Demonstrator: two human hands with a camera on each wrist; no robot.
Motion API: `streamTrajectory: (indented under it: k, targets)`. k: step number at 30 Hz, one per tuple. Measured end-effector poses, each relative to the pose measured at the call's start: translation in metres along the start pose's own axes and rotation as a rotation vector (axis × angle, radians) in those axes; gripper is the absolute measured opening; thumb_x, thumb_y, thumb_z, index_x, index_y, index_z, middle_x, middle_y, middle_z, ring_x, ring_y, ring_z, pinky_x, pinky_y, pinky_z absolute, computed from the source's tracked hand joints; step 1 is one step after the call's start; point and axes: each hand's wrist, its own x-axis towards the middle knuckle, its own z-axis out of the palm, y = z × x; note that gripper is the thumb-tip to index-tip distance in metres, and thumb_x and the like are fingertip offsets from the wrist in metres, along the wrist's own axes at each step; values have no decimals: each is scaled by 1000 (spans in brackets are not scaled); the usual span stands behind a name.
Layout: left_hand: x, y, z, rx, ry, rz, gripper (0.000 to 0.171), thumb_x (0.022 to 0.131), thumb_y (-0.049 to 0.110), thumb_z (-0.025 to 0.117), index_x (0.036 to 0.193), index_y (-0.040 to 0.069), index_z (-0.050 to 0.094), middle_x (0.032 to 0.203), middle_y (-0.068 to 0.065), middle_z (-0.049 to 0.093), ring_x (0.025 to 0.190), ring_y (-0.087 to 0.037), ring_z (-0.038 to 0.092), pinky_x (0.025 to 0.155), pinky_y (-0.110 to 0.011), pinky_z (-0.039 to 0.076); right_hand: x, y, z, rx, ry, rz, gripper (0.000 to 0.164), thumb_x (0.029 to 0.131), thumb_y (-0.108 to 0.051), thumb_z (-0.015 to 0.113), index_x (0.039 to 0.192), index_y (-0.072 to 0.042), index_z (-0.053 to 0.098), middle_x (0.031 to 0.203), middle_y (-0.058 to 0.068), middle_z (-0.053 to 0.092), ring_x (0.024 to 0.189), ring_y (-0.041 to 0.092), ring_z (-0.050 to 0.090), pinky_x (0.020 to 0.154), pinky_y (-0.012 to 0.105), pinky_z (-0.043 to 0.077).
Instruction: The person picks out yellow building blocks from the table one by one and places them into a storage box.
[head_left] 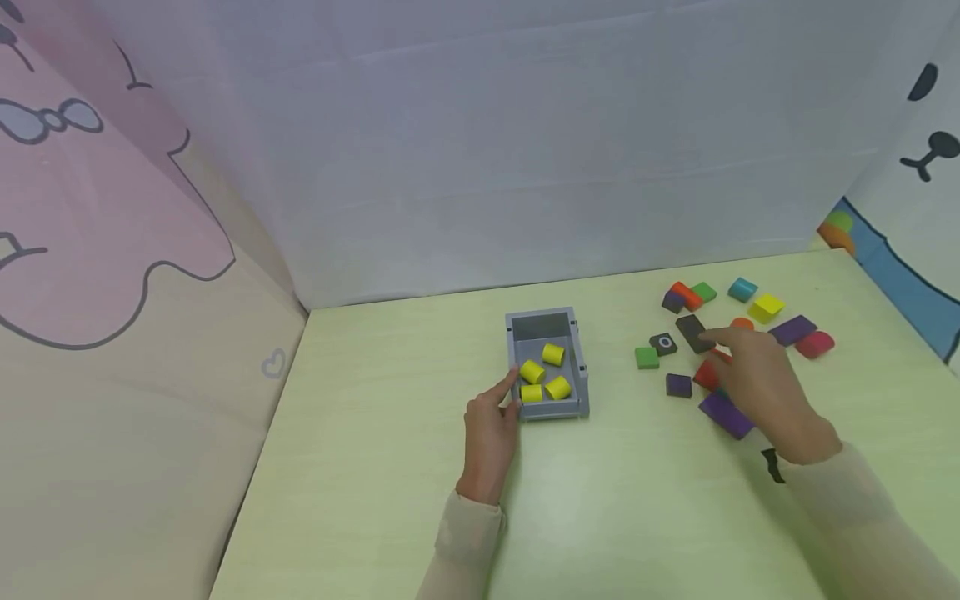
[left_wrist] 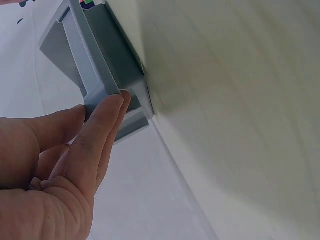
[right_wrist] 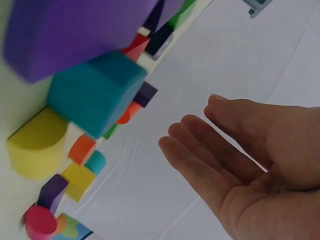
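Note:
My left hand (head_left: 489, 442) pinches the left side wall of a small grey plastic box (head_left: 553, 411) between thumb and fingers, as the left wrist view shows up close. Inside the box lie several yellow cylinders (head_left: 553, 354). To the right, my right hand (head_left: 757, 387) hovers over a scattered group of coloured blocks, holding nothing. Its thumb and fingers are apart and relaxed in the right wrist view. Near it are a dark rectangular block (head_left: 692, 332), a purple block (head_left: 725, 415), a red block (head_left: 705, 375) and a teal block (right_wrist: 97, 92).
Around these lie green (head_left: 647, 358), dark purple (head_left: 678, 385), yellow (head_left: 767, 308), blue (head_left: 742, 289) and pink (head_left: 815, 344) blocks. A pale curtain (head_left: 525, 167) hangs behind the light table (head_left: 375, 433). Printed cloth (head_left: 97, 233) hangs at the left.

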Motion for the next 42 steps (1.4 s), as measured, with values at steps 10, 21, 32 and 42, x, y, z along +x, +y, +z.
streamTrajectory:
  k: [10, 21, 32, 42]
  targets:
    - [0, 1, 0, -14, 3, -10, 54, 81, -3, 64, 124, 27, 52, 118, -14, 56, 33, 0, 26, 35, -20, 28, -18, 31, -9, -66, -28, 101, 34, 78, -1, 67, 110, 5, 57, 103, 31, 57, 68, 33, 55, 56, 45, 50]
    - [0, 3, -2, -7, 3, -32, 53, 81, -3, 64, 125, 26, 53, 112, -16, 60, 34, -2, 26, 35, -20, 27, -30, 56, -9, -74, -169, 137, 39, 77, -7, 69, 109, 9, 56, 108, 34, 53, 88, 46, 51, 70, 58, 46]
    - [-1, 2, -1, -2, 0, -29, 52, 81, -3, 64, 125, 25, 53, 100, -16, 64, 35, -3, 27, 36, -20, 28, -30, 56, 2, -60, -246, 129, 38, 72, -2, 73, 105, 10, 58, 103, 32, 57, 95, 48, 48, 78, 61, 43]
    - [0, 1, -1, -12, -6, -12, 52, 82, -3, 63, 125, 23, 53, 60, -8, 57, 34, -2, 26, 35, -21, 27, -29, 59, 2, -84, -182, 136, 36, 71, -1, 72, 102, 11, 58, 101, 32, 57, 93, 49, 49, 77, 62, 42]
